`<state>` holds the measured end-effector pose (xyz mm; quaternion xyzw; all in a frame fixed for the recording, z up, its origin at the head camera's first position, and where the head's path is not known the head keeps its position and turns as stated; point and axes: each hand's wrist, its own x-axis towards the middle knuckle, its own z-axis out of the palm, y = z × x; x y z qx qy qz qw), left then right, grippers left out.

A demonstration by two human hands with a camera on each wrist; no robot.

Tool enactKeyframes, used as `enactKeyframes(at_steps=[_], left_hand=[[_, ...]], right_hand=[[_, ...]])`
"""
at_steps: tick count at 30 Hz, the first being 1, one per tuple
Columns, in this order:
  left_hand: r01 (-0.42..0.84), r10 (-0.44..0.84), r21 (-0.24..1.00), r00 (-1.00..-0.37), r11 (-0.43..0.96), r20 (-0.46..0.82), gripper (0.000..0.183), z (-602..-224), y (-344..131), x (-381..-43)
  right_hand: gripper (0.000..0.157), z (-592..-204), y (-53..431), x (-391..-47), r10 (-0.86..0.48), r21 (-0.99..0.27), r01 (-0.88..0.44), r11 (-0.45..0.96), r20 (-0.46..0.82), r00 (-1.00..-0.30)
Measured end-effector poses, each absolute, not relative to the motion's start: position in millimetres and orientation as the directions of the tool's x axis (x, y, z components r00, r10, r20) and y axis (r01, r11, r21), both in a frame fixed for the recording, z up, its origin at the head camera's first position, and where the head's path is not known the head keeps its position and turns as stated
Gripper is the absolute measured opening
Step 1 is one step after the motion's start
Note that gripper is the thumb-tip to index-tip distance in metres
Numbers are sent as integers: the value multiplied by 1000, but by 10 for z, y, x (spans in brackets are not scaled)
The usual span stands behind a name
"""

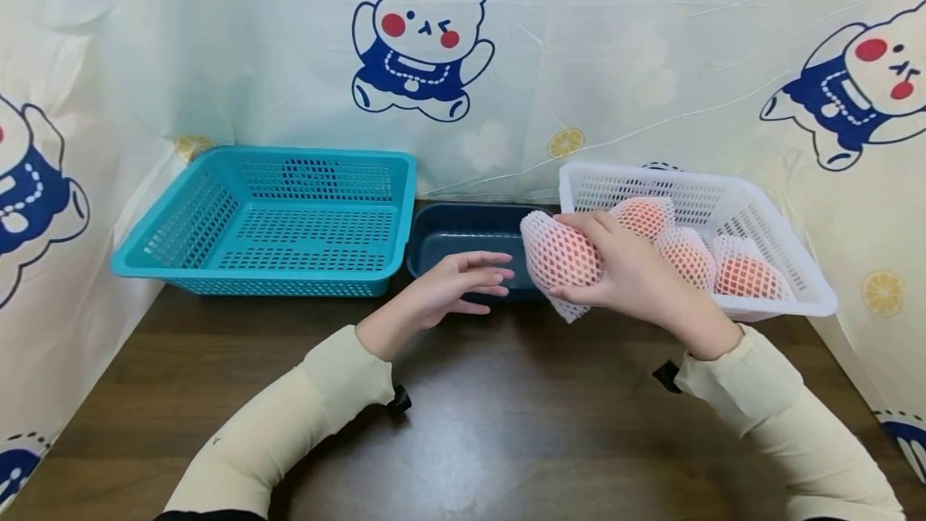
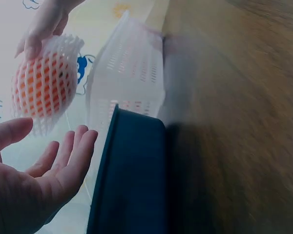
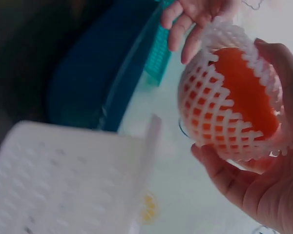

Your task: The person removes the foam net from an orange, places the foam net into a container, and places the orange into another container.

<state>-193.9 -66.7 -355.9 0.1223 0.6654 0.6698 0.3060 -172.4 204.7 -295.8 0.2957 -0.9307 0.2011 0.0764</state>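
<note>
My right hand [image 1: 637,272] grips a round orange fruit in a white foam net [image 1: 563,256], held up over the right end of the dark blue tray [image 1: 470,223]. In the right wrist view, bare orange skin shows through a gap in the netting of this fruit [image 3: 249,92]. Facing it from the left is my left hand [image 1: 456,288], fingers spread and holding nothing, near the tray's front rim. The left wrist view has the left palm [image 2: 34,190] turned up, its fingertips just below the netted fruit [image 2: 44,90].
On the right, a white basket [image 1: 810,280] holds several more netted fruits [image 1: 752,276]. A teal basket [image 1: 268,273] with nothing in it stands on the left. All three containers sit at the back of the brown wooden table [image 1: 506,424], before a printed cloth [image 1: 550,63].
</note>
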Motion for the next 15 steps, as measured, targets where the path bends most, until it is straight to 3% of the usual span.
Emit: enactKeyframes(at_steps=[7, 15], left_hand=[[-295, 586, 950, -754, 101, -296, 52, -3628, -759, -1880], [-318, 568, 942, -758, 108, -321, 55, -3717, -836, -1800]], right_hand=[[87, -3321, 1944, -1663, -545, -483, -641, 596, 343, -765], [87, -3596, 1826, -1597, -556, -602, -619, 505, 321, -766]])
